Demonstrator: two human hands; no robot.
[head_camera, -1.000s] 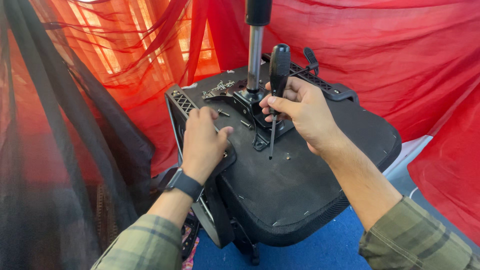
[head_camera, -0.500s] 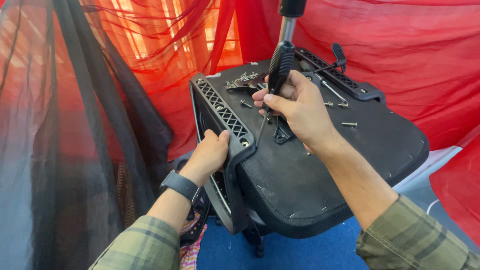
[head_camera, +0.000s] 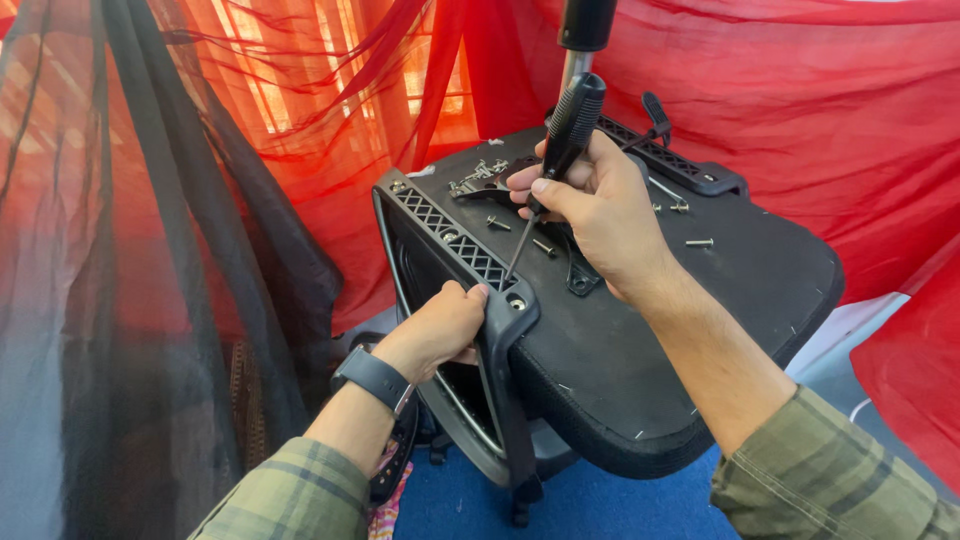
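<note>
Screwdriver (head_camera: 560, 150) tip against bracket (head_camera: 470, 255), indistinct

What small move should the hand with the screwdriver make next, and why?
Probably lower the screwdriver tip into the screw hole at the armrest bracket's corner. The right hand angles the tip just above that bracket, while the left hand steadies its edge.

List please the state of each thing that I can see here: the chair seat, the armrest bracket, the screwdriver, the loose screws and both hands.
Chair seat: upside down, underside facing up.
Armrest bracket: lies against the seat's edge, gripped by the left hand.
Screwdriver: tilted, tip pointing down at the bracket.
Loose screws: lying free on the seat's underside.
Gas cylinder: upright, sticking up from the seat.
Left hand: closed around the bracket.
Right hand: closed around the screwdriver.
</note>
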